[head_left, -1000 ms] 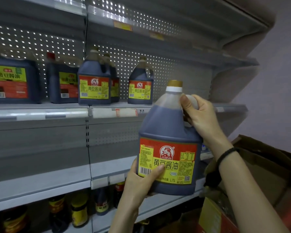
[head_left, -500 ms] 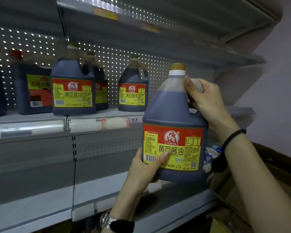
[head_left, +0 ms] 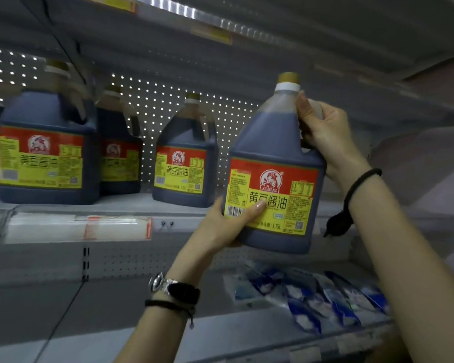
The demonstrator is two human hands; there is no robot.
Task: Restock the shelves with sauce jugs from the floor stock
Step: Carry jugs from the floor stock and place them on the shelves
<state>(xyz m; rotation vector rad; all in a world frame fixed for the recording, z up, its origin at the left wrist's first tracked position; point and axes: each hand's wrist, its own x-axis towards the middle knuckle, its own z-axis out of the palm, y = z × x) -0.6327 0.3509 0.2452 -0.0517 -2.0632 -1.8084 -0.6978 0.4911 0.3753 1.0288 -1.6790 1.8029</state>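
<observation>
The metal shelf is running across the view at mid height, with a perforated back panel glowing on its far side. Three sauce jugs are standing upright on it: a left jug near the front edge, a second jug just behind it, and a third jug standing apart to the right. The held jug is hanging upright in the air to the right of these, on the near side of the shelf edge and not resting on it. Blue and white packets are lying on the lower shelf to the right. The right hand is gripping the jug's handle, fingers curled round it. The left hand is cupping the lower left corner, thumb pressing on the label. A wristwatch is showing on the left wrist.
</observation>
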